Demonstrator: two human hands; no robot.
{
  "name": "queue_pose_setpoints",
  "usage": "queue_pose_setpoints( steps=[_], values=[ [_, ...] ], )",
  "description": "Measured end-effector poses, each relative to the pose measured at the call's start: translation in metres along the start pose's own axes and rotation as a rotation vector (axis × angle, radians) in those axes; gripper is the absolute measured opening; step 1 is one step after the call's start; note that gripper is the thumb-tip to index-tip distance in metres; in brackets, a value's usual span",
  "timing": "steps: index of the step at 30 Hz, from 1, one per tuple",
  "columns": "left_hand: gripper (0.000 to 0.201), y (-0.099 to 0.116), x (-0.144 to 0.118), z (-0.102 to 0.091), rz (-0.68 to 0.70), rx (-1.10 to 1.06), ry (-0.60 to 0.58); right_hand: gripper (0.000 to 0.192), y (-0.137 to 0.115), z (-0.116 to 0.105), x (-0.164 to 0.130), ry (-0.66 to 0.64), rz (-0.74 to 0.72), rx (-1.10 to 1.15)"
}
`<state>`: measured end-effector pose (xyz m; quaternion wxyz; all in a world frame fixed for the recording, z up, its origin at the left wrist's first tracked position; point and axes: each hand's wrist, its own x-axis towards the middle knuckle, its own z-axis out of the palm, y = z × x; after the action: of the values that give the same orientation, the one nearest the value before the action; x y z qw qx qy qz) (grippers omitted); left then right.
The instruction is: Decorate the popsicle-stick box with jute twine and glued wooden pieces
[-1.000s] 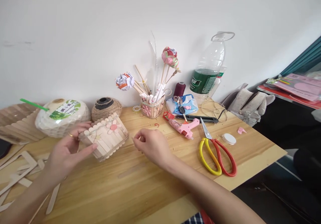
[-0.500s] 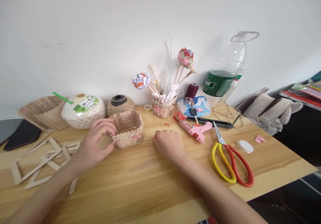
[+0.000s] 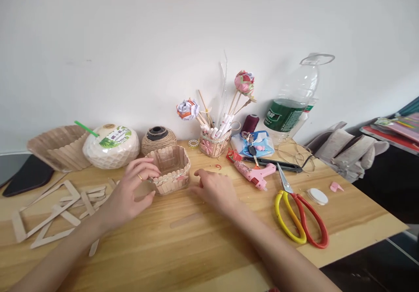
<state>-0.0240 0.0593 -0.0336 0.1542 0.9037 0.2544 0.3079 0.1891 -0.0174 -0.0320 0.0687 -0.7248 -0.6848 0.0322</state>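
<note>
A small box of craft sticks (image 3: 173,187), trimmed with a beaded strip and a pink piece along its near side, stands upright before me. At its left rim is my left hand (image 3: 131,189), wearing a ring; the fingertips touch or overlap the rim, while the thumb stays apart near the lower corner. To the right of the box, my right hand (image 3: 216,191) is just short of it, with thumb and index finger apart and nothing visible between them. Its other fingers curl out of sight. One flat craft stick (image 3: 186,220) lies on the table between my forearms.
Loose and joined craft sticks (image 3: 49,222) lie at left. Behind are a larger stick basket (image 3: 65,152), a wrapped coconut (image 3: 111,150), twine (image 3: 159,142) and a flower pot (image 3: 212,147). At right are a pink glue gun (image 3: 257,174), scissors (image 3: 299,209) and a bottle (image 3: 284,113).
My left hand has shifted slightly right toward the box. My right hand has unfolded from a fist, with thumb and index finger now apart, and sits closer to the box. The view has shifted slightly.
</note>
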Motion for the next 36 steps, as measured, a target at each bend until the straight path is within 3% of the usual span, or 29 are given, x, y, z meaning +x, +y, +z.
queue_pose_setpoints(
  steps=[2,9,16,25,36],
  values=[
    [0.025,0.001,0.000,0.004,0.015,0.007,0.009,0.037,-0.002,0.002,0.000,-0.009,-0.026,0.027],
    [0.018,0.001,0.001,0.010,0.050,0.021,0.088,0.018,-0.002,0.003,0.000,0.006,-0.033,0.098],
    [0.025,0.000,-0.001,0.011,0.097,0.114,0.059,0.029,0.024,-0.005,0.009,0.244,0.208,0.192],
    [0.012,-0.005,-0.001,0.014,0.200,0.237,0.090,0.037,0.033,0.021,0.025,0.203,-0.060,0.404],
    [0.011,0.000,0.000,0.013,0.220,0.262,0.086,0.045,0.040,0.033,0.036,0.165,-0.206,0.484]
  ],
)
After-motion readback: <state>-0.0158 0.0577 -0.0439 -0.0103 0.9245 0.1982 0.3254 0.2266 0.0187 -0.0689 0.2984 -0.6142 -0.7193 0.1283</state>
